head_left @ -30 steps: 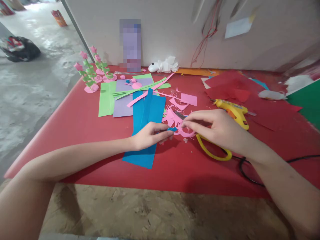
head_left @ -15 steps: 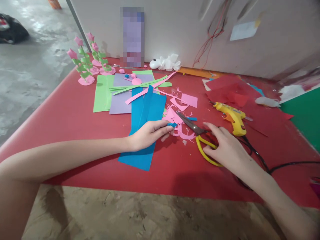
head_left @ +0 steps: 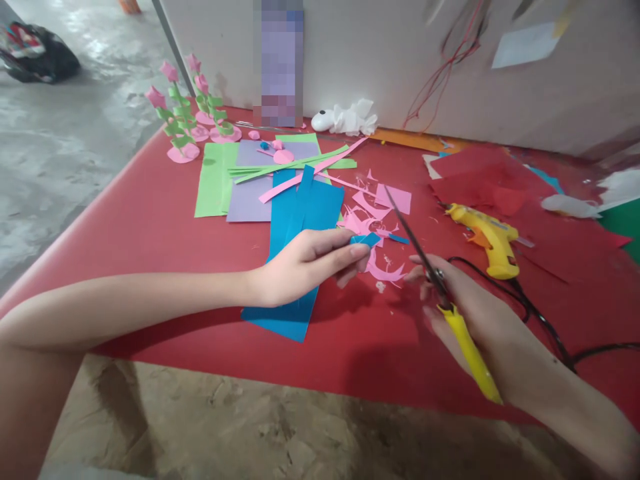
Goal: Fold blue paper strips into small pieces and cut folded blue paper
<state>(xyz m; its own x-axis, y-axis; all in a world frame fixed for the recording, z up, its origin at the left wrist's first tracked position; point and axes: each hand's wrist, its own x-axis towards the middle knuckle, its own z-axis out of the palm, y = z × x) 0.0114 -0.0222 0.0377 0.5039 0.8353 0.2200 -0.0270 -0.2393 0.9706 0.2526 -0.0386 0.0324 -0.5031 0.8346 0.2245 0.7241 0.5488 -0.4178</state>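
My left hand [head_left: 310, 263] pinches a small folded blue paper piece [head_left: 367, 240] between thumb and fingers, just above the red table [head_left: 150, 220]. My right hand [head_left: 475, 320] grips yellow-handled scissors [head_left: 440, 293] lifted off the table, blades pointing up and away toward the pink scraps [head_left: 373, 220]. The scissor tips are to the right of the blue piece and apart from it. A long blue paper sheet [head_left: 300, 220] lies under my left hand.
A yellow glue gun [head_left: 487, 237] with a black cord lies right of the scissors. Green and purple sheets [head_left: 235, 183], paper strips and pink paper flowers [head_left: 183, 117] sit at the back left. Red paper [head_left: 480, 177] covers the back right. The table's front edge is near me.
My right hand left the blue piece, reached down to the scissors on the table, and has picked them up. My left hand keeps hold of the blue piece and has lifted slightly.
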